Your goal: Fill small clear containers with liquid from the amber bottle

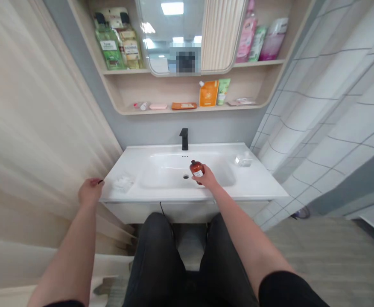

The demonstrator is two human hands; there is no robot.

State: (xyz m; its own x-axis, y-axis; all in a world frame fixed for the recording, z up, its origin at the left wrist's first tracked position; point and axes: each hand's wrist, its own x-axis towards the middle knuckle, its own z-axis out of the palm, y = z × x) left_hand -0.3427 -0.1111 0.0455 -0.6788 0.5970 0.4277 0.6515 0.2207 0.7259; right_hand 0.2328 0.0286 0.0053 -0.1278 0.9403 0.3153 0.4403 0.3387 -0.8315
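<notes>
My right hand (208, 177) is wrapped round a small amber-brown bottle (197, 169) with a white label. The bottle is tilted over the white washbasin (161, 170), to the right of the drain hole (185, 176). Its dark top points up and to the left; whether a cap is on it, I cannot tell. At the counter's left edge, beside the curtain, my left hand (90, 190) is closed, with a small black piece (100, 182) at its fingertips. The kind of that piece is too small to make out.
A black faucet (184, 138) rises behind the basin. Clear packaging (123, 183) lies on the counter's left, and a clear box (243, 160) on its right. Shelves above hold a green mouthwash bottle (110, 49), an orange pouch (208, 94) and a green tube (223, 91). A curtain (39, 140) hangs at left.
</notes>
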